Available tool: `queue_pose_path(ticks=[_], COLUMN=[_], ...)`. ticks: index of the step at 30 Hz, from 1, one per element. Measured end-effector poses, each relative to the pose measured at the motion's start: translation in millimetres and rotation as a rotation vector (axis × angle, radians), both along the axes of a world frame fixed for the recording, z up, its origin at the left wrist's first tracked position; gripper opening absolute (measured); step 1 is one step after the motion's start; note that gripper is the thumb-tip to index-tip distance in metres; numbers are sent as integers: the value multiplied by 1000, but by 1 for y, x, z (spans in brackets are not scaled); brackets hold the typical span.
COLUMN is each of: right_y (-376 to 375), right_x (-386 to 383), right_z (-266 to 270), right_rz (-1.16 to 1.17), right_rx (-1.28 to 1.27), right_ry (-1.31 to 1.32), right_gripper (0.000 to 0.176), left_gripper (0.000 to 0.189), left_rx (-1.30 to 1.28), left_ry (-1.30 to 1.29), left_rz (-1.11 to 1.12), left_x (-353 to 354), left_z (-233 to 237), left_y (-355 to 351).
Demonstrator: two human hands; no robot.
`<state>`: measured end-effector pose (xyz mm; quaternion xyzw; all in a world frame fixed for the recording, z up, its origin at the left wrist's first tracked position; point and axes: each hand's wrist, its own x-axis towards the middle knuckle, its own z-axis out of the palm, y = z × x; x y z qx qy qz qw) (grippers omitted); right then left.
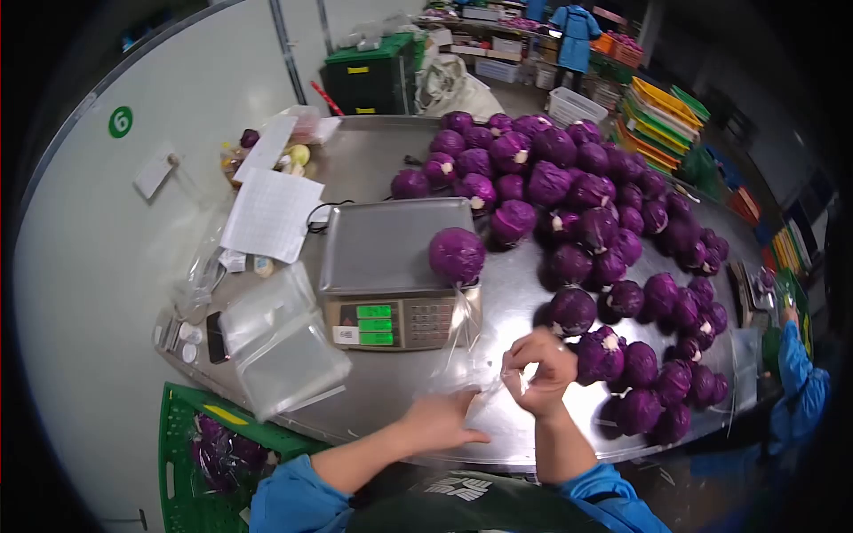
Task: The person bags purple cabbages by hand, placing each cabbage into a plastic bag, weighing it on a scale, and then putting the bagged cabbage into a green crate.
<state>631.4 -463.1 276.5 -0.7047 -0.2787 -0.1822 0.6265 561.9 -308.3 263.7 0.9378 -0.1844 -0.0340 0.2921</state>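
A purple cabbage (457, 254) sits on the right front corner of the steel weighing plate (391, 244). From it a clear plastic bag (462, 333) stretches down toward me, gathered thin between my hands. My right hand (540, 371) is closed, thumb and fingers pinching the plastic. My left hand (444, 421) is on the bag's lower end, fingers curled at the film and thumb pointing right. Below the plate, the scale's display (375, 325) glows green beside its keypad (433, 322).
Loose purple cabbages (597, 228) fill the table's right side. Left are flat clear bags (289, 346), a phone (217, 338) and paper sheets (271, 213). A green crate (182, 453) holds bagged cabbage at lower left. People in blue stand behind (576, 40) and at right (800, 382).
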Motion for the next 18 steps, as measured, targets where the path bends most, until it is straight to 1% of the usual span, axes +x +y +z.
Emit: queue_pose_path(ticks=[1, 2, 3, 5, 7, 8, 10, 11, 12, 13, 14, 15, 17, 18], right_y=[-6, -6, -9, -43, -26, -24, -21, -15, -25, -20, -22, -23, -23, -18], right_x=[16, 33, 45, 66, 40, 37, 36, 39, 63, 75, 77, 83, 104, 125], right_z=[25, 36, 25, -11, -28, -37, -55, -45, -38, -47, -52, -51, -46, -48], right_rz=[-82, 28, 311, 1090, 1408, 1408, 1294, 1047, 779, 1190, 1160, 866, 240, 36], right_rx=[-208, -213, 88, -127, -640, -645, -42, 571, 890, 1291, 1305, 873, 40, -126], right_ry=[-306, -383, 38, 1072, 1015, 1011, 841, 721, 1011, 887, 864, 830, 710, 528], right_gripper=[20, 19, 17, 23, 32, 32, 31, 26, 24, 25, 25, 22, 17, 18], left_gripper=[34, 36, 36, 37, 33, 33, 32, 34, 37, 37, 32, 28, 17, 15], left_rx=[144, 300, 305, -700, -1527, -1527, -1951, -2147, -2329, -2311, -1826, -1341, -1612, -1462], left_ry=[205, 407, 407, 658, 512, 505, 908, 1121, 1349, 1376, 1128, 861, 692, 554], left_rz=[-236, -472, -496, -463, -269, -270, -297, -314, -332, -348, -297, -267, 6, 176], left_x=[11, 22, 26, 32, 55, 51, 31, 28, 35, 45, 52, 66, 123, 152], left_z=[4, 7, 8, 7, -37, -46, -67, -75, -78, -70, -59, -49, -46, -44], left_y=[-2, -3, 2, 32, 63, 58, 38, 30, 25, 27, 35, 46, 72, 74])
